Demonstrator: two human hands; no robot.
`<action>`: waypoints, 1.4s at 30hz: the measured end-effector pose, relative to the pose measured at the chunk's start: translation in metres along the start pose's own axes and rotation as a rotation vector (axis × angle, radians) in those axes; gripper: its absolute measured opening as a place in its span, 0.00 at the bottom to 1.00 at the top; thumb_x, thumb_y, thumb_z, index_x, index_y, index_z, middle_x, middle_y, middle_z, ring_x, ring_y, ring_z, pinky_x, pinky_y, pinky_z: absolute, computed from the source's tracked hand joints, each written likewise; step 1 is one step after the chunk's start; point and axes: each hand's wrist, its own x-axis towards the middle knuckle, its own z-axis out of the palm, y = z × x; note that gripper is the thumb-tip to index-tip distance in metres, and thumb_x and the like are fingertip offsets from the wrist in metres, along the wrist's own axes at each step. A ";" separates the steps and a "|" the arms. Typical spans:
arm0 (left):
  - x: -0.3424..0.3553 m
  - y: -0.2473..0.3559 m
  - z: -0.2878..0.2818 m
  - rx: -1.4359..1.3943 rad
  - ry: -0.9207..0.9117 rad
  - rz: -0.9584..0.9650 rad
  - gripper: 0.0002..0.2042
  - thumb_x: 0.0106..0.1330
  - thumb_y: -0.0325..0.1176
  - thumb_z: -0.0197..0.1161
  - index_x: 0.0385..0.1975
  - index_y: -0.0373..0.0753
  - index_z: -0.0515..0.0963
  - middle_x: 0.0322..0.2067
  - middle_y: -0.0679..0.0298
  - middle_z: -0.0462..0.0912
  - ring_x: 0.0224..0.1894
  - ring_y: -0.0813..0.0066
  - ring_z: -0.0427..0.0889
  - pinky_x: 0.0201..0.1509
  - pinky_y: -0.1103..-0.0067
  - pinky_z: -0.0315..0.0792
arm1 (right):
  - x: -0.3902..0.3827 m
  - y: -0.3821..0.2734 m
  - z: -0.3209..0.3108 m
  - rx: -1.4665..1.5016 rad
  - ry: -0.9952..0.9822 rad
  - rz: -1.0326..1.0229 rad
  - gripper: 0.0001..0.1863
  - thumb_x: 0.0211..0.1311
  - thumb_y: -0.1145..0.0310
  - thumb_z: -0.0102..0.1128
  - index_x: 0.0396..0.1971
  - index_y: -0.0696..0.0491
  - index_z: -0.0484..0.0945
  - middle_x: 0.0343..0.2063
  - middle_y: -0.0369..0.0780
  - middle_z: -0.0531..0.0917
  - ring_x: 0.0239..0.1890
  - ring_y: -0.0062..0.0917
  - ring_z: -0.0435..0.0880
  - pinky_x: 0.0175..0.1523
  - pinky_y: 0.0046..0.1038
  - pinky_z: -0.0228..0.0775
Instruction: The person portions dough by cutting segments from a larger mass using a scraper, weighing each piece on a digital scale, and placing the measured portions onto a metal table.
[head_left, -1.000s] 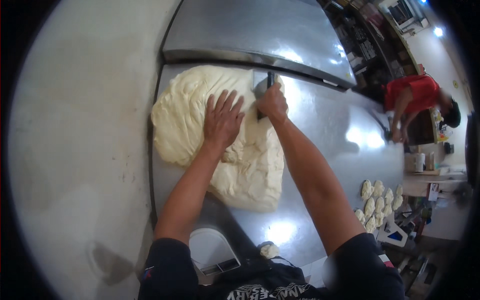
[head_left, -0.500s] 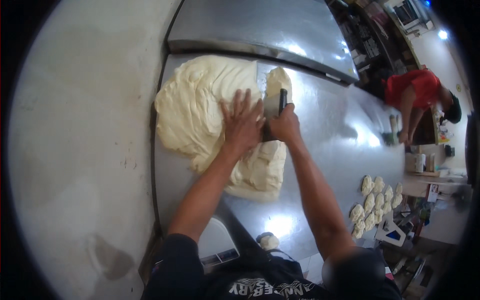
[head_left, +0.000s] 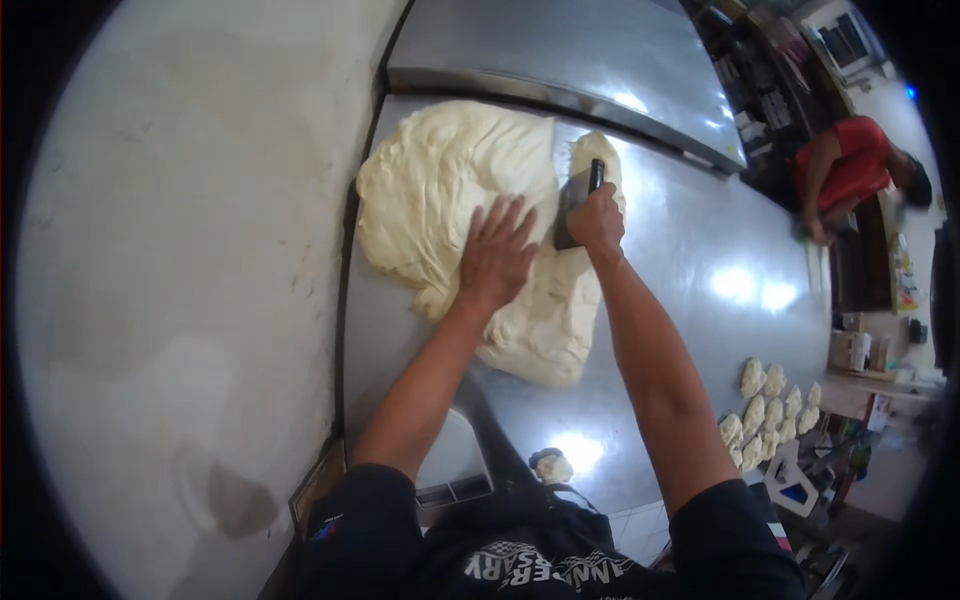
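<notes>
A large slab of pale, soft dough (head_left: 430, 190) covers the left part of the steel table, its surface folded and wrinkled. My left hand (head_left: 497, 255) lies on the dough with its fingers spread. My right hand (head_left: 600, 218) is wrapped round the dark handle of a dough scraper (head_left: 575, 208). The broad metal blade stands at the slab's right side, and a narrow strip of dough (head_left: 598, 148) shows beyond it. The blade's lower edge is hard to make out, so I cannot tell how deep it sits.
Several small dough pieces (head_left: 754, 412) lie in rows on the table (head_left: 680, 300) at the right. Near me are a white scale-like device (head_left: 452, 455) and a lump of dough (head_left: 551, 466). A raised steel surface (head_left: 550, 50) borders the far side. A person in red (head_left: 850, 165) stands far right.
The whole view has shifted, placing the table further right. Relative to the dough, the scraper and my right hand have moved away from me; my left hand has drawn left, away from the blade.
</notes>
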 end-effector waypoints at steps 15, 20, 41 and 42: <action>-0.034 0.041 0.015 -0.072 0.052 -0.012 0.28 0.76 0.40 0.53 0.76 0.45 0.65 0.79 0.58 0.57 0.82 0.55 0.50 0.82 0.46 0.36 | -0.109 0.011 -0.020 0.151 -0.170 0.100 0.28 0.61 0.64 0.67 0.49 0.65 0.63 0.41 0.65 0.84 0.45 0.63 0.85 0.52 0.53 0.78; -0.033 0.046 0.004 -0.037 0.006 -0.025 0.31 0.72 0.36 0.56 0.77 0.46 0.63 0.80 0.61 0.56 0.82 0.59 0.49 0.83 0.51 0.38 | -0.103 -0.011 0.003 0.134 -0.044 0.041 0.27 0.65 0.60 0.67 0.48 0.63 0.63 0.41 0.60 0.84 0.45 0.59 0.86 0.51 0.53 0.79; -0.078 0.026 -0.003 0.023 0.053 -0.075 0.27 0.81 0.46 0.47 0.77 0.46 0.64 0.79 0.62 0.58 0.81 0.59 0.53 0.82 0.51 0.41 | -0.201 0.038 -0.013 0.139 -0.125 0.055 0.23 0.60 0.70 0.64 0.48 0.62 0.61 0.36 0.63 0.84 0.41 0.64 0.84 0.50 0.58 0.76; -0.076 0.028 -0.001 0.006 0.058 -0.074 0.27 0.81 0.46 0.47 0.77 0.46 0.64 0.79 0.62 0.59 0.81 0.59 0.53 0.82 0.51 0.41 | -0.197 0.032 -0.014 0.128 -0.102 0.046 0.23 0.60 0.71 0.64 0.48 0.62 0.61 0.35 0.62 0.84 0.41 0.63 0.84 0.49 0.57 0.76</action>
